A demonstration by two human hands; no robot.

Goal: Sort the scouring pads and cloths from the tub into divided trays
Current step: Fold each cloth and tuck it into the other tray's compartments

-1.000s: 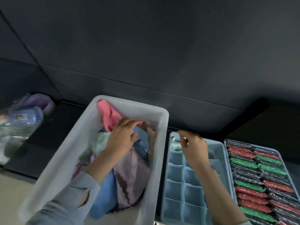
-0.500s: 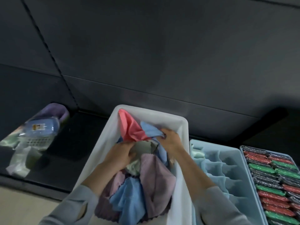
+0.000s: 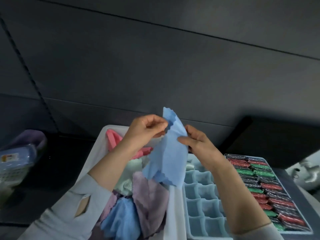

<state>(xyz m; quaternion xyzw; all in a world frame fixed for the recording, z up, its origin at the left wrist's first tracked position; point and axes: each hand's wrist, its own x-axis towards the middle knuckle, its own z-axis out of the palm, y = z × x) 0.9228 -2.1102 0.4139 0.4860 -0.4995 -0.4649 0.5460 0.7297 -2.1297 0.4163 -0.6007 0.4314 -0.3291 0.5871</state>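
Observation:
A light blue cloth (image 3: 168, 156) hangs in the air above the white tub (image 3: 174, 205). My left hand (image 3: 145, 130) pinches its upper left edge and my right hand (image 3: 199, 141) pinches its right edge. Inside the tub lie pink (image 3: 112, 137), pale green (image 3: 126, 181), purple (image 3: 149, 196) and blue (image 3: 123, 217) cloths. Right of the tub stands a light blue divided tray (image 3: 204, 196), with one pale cloth (image 3: 190, 166) in a far compartment. Further right, a second tray (image 3: 266, 161) is filled with red, green and dark scouring pads (image 3: 265, 191).
A blue plastic basket (image 3: 15, 161) with a label sits on the dark surface at far left, a purple item (image 3: 32, 137) behind it. A white object (image 3: 310, 172) lies at far right. A dark panelled wall rises behind everything.
Both hands have come up out of the tub, lifting the blue cloth and holding it up between them. Before, the right hand had moved from the divided tray into the tub.

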